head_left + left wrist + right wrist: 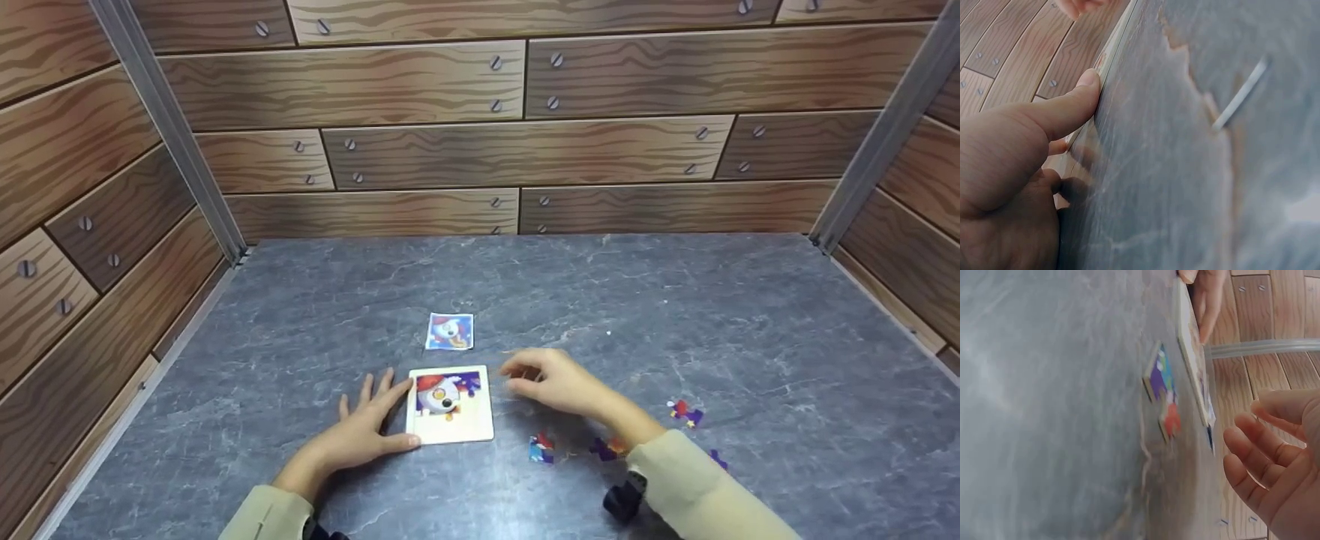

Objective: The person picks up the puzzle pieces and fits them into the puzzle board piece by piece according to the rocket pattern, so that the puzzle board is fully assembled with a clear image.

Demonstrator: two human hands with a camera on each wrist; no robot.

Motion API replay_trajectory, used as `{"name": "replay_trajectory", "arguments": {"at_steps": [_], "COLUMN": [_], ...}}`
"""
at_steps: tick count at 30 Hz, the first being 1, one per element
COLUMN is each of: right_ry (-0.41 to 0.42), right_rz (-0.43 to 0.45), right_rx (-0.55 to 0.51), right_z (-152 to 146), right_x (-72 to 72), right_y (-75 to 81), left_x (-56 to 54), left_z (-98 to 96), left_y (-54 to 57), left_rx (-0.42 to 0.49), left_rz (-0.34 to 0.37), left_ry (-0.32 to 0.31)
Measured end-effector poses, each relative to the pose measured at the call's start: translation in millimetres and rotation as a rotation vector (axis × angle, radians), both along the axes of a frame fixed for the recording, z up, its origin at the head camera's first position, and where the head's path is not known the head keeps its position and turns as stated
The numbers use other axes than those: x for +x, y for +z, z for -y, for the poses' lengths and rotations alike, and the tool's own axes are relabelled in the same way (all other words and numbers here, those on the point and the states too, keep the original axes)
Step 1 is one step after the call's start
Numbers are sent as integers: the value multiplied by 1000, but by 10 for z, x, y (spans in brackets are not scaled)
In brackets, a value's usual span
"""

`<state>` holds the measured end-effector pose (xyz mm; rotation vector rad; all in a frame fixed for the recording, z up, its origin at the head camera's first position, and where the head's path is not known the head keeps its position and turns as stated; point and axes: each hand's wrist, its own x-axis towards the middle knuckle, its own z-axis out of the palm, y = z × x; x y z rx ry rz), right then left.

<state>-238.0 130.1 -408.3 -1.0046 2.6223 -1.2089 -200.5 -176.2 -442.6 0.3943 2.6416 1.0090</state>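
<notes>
A square white puzzle board (474,426) lies on the table, its upper left part filled with joined jigsaw pieces (439,395) that show a white face and a red hat. My left hand (358,433) rests at the board's left side, thumb at the lower left corner and a finger along the edge; the thumb (1075,104) is straight in the left wrist view. Just right of the board, my right hand (561,382) hovers with loosely bent fingers and nothing between them. Below it lies a blue, red and purple puzzle piece (541,448).
Behind the board lies a small picture card (450,332). More loose pieces lie to the right: a purple and orange piece (602,449) partly behind the right forearm, a red and purple piece (685,413), and a purple piece (718,459) by the sleeve. Wood-patterned walls (420,82) enclose the table.
</notes>
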Motion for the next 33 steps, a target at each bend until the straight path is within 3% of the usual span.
{"name": "replay_trajectory", "arguments": {"at_steps": [14, 33], "right_ry": [-85, -246], "right_rz": [-33, -32], "right_rx": [-13, 46], "right_z": [-572, -1418], "right_x": [98, 303], "right_y": [56, 126], "left_x": [12, 3], "left_z": [0, 10], "left_y": [5, -3], "left_rx": [9, 1], "left_rz": [3, 3], "left_ry": [-3, -2]}}
